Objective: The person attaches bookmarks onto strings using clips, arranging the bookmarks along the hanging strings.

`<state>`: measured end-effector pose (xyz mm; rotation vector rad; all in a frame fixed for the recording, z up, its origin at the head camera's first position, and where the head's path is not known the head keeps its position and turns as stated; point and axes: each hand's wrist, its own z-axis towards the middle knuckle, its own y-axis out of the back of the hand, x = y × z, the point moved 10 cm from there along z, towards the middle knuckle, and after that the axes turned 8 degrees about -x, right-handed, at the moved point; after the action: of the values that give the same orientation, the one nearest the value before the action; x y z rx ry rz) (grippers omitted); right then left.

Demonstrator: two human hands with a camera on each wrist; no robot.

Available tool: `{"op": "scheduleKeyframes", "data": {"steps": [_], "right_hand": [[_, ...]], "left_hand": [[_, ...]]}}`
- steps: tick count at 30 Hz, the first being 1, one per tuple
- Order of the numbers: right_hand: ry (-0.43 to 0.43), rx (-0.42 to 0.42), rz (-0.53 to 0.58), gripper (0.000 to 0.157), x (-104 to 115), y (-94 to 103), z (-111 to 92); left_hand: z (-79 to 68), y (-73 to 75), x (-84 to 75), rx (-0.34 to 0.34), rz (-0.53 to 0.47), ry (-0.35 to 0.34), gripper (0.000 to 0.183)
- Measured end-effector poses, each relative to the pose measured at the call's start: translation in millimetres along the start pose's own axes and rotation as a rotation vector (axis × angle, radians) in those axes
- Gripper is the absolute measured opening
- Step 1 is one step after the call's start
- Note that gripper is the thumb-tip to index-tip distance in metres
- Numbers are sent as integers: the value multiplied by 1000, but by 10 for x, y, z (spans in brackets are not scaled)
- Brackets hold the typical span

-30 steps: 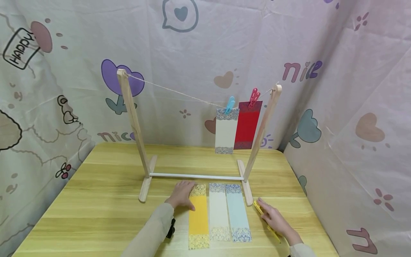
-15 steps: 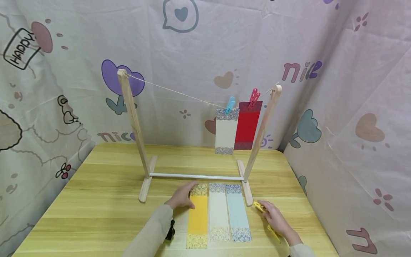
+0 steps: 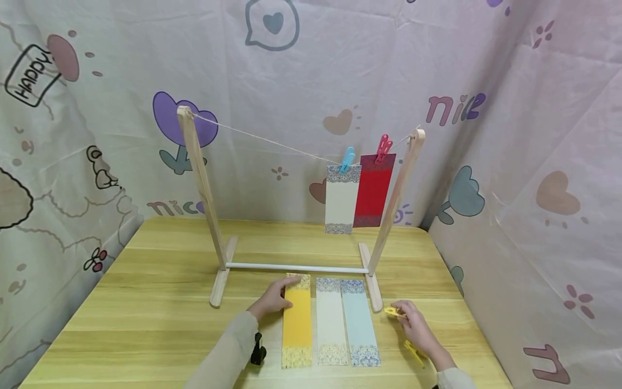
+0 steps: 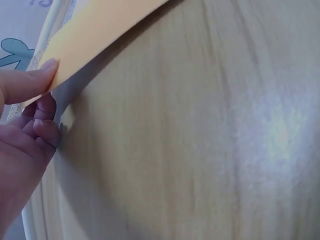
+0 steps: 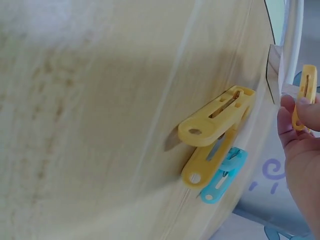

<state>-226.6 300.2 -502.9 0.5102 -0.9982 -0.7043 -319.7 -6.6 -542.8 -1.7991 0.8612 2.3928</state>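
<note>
My left hand [image 3: 272,299] pinches the left edge of a yellow paper card [image 3: 297,319] with patterned ends, near its far end. In the left wrist view the thumb lies on top of the card, the other fingers curl below, and the held edge is off the table. My right hand [image 3: 419,330] pinches a yellow clothespin [image 5: 308,82] between thumb and fingers, beside the rack's right foot. Below that hand on the table lie another yellow clothespin [image 5: 212,117] and a blue clothespin [image 5: 225,175]; the hand hides the blue one in the head view.
A cream card [image 3: 332,321] and a pale blue card [image 3: 360,324] lie right of the yellow one. Behind stands a wooden rack [image 3: 206,200] with a string [image 3: 272,141]. A white card [image 3: 341,202] and a red card [image 3: 374,189] hang there from clothespins.
The yellow card has shifted slightly away from me, and its far end has come up in my left hand. My right hand has turned the yellow clothespin, which now points more sideways.
</note>
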Motion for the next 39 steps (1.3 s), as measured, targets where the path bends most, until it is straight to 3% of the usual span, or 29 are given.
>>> {"op": "scheduleKeyframes", "data": {"steps": [4,10,14,21,29,36,39], "right_hand": [[26,-26,30,39,41,23,18],[22,-36,55,34,61,53,57],[27,-73,73,36,98,124,117],[54,-111,90,37,177,208,225],[10,-111,85,33,182,216,326],[8,-117,85,33,271,230,412],[7,-114,95,32,304,231,456]], "left_hand": [[-5,-4,33,16,-81,24,58],[-8,4,38,37,-237,71,58],[4,48,12,16,-322,56,56],[-2,170,-36,-94,-255,92,44],[-48,278,-282,-131,-271,111,32],[20,306,-134,-184,-265,148,28],[24,337,-205,-191,-262,148,27]]}}
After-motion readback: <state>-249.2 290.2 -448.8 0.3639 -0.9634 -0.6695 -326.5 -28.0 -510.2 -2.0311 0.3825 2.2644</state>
